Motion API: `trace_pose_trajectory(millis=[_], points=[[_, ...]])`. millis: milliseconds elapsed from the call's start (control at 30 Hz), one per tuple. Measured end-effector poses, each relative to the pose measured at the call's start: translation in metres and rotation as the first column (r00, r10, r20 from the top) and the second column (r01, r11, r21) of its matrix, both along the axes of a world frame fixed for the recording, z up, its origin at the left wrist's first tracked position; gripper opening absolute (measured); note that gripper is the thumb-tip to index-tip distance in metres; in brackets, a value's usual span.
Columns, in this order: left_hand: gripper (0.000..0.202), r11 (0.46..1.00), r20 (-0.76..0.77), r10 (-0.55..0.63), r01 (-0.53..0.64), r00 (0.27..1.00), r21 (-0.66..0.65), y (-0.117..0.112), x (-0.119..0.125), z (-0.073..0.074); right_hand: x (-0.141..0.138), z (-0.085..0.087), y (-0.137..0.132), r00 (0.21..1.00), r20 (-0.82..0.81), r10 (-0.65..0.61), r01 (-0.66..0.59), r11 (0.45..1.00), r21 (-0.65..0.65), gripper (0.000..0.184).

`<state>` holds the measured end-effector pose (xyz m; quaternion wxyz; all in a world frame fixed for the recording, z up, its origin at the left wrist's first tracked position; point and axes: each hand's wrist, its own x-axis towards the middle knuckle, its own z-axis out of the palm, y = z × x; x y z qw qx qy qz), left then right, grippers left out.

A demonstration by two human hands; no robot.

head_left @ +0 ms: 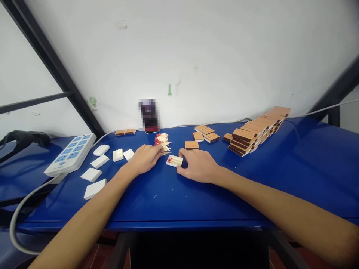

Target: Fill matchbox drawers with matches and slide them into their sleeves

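Note:
My left hand rests on the blue table, its fingertips pinched at the near edge of a loose pile of red-tipped matches. Whether it holds any matches I cannot make out. My right hand lies just right of a small white matchbox tray holding a few matches, thumb and fingers closed on the tray's right end. A closed brown matchbox sits just behind the right hand.
Several empty white trays lie at the left, near a white power strip and a white mouse. Loose brown matchboxes and a long stacked row of them stand at the back right. A blurred dark object leans on the wall.

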<state>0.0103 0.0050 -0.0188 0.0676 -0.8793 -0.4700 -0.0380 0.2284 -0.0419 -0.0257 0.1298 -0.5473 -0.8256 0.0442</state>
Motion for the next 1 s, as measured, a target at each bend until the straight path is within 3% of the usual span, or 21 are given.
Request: trace_pose_trajectory(millis=[533, 733, 900, 1000], points=[[0.022, 0.996, 0.005, -0.021, 0.021, 1.0, -0.088, -0.002, -0.003, 0.004, 0.002, -0.001, 0.001, 1.0, -0.011, 0.026, -0.025, 0.999, 0.019, 0.03], [0.026, 0.998, 0.05, 0.029, -0.026, 0.998, -0.062, -0.006, -0.004, 0.008, 0.003, -0.003, 0.002, 0.999, -0.007, 0.046, -0.046, 0.999, 0.026, 0.029], [0.023, 0.993, 0.177, -0.079, 0.093, 0.981, -0.076, -0.017, 0.004, 0.015, 0.003, -0.003, 0.003, 0.998, -0.017, 0.059, -0.058, 0.998, 0.04, 0.029], [0.022, 0.985, 0.172, -0.122, 0.141, 0.977, -0.104, -0.022, 0.01, 0.013, 0.001, -0.003, 0.002, 0.995, -0.026, 0.098, -0.097, 0.993, 0.063, 0.029]])
